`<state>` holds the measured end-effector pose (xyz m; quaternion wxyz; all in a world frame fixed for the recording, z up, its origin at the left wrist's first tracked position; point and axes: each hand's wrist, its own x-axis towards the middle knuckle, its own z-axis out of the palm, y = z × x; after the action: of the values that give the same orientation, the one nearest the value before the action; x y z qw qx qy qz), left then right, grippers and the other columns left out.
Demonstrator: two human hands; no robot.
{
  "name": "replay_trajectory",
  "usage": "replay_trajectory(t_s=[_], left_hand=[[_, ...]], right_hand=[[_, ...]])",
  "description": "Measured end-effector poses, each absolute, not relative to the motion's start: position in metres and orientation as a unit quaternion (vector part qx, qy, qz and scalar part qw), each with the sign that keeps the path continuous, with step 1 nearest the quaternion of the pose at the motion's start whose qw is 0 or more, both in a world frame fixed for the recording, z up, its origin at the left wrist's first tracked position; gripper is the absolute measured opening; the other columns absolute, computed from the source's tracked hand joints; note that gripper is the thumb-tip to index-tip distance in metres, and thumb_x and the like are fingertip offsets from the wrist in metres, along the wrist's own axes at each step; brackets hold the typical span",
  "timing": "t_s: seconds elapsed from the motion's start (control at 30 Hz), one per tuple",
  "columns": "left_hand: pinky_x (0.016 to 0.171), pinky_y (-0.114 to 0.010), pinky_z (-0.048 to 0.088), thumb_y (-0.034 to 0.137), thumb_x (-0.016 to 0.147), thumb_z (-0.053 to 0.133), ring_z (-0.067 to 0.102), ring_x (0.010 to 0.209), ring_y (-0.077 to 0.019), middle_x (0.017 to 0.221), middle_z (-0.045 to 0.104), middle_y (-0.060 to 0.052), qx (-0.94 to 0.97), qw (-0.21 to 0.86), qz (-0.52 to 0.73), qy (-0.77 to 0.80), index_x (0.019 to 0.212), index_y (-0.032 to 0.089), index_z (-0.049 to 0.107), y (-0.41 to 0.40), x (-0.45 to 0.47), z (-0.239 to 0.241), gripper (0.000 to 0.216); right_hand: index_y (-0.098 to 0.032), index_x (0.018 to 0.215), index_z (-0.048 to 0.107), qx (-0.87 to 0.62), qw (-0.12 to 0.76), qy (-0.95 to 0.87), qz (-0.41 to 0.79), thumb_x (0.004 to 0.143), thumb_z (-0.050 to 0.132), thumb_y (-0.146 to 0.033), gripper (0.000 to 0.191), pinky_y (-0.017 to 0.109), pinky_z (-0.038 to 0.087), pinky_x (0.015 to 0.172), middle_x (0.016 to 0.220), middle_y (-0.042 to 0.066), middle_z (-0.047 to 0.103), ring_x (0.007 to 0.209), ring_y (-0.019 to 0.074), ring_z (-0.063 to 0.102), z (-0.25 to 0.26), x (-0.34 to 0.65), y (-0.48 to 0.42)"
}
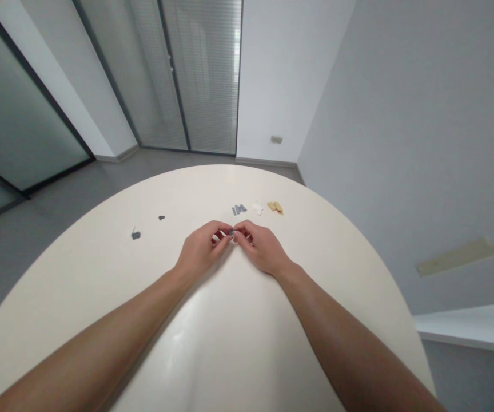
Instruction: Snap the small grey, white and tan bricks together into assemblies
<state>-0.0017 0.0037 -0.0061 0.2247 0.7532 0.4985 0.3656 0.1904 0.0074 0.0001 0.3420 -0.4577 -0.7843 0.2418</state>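
My left hand (202, 250) and my right hand (259, 246) meet over the middle of a round cream table (212, 343). Both pinch one tiny dark grey piece (231, 232) between their fingertips; it is too small to name. Just beyond the hands lie a small heap of grey pieces (239, 209), a white piece (258, 208) and tan pieces (275, 206). To the left of my left hand sit a small dark piece (161, 217) and a grey and white bit (135, 234).
The table's far edge curves round behind the small parts. Past it are grey floor, glass partitions with blinds (187, 74) and a white wall. A white shelf edge (470, 329) shows at the lower right.
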Motion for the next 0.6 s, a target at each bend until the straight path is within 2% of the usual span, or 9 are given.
replay_trajectory(t_s=[0.47,0.6], left_hand=[[0.069,-0.028,0.053,0.039,0.094,0.058,0.067,0.080,-0.0171,0.098,0.075,-0.003,0.745,0.229,0.365,0.510,0.104,0.024,0.071,0.0024,-0.0006,-0.0047,0.022],[0.068,-0.029,0.052,0.041,0.095,0.056,0.067,0.076,-0.0167,0.093,0.076,-0.003,0.745,0.224,0.358,0.516,0.098,0.023,0.072,0.0030,-0.0001,-0.0041,0.025]], right_hand=[[-0.022,0.105,0.066,-0.460,0.341,-0.789,0.222,0.101,0.050,-0.032,0.019,0.027,0.045,0.072,0.092,0.003,0.074,0.079,0.0159,0.065,-0.0004,0.1911,0.0080],[-0.022,0.104,0.066,-0.462,0.340,-0.786,0.228,0.100,0.051,-0.031,0.018,0.027,0.046,0.073,0.092,0.003,0.074,0.080,0.0162,0.066,-0.0004,0.1907,0.0077]])
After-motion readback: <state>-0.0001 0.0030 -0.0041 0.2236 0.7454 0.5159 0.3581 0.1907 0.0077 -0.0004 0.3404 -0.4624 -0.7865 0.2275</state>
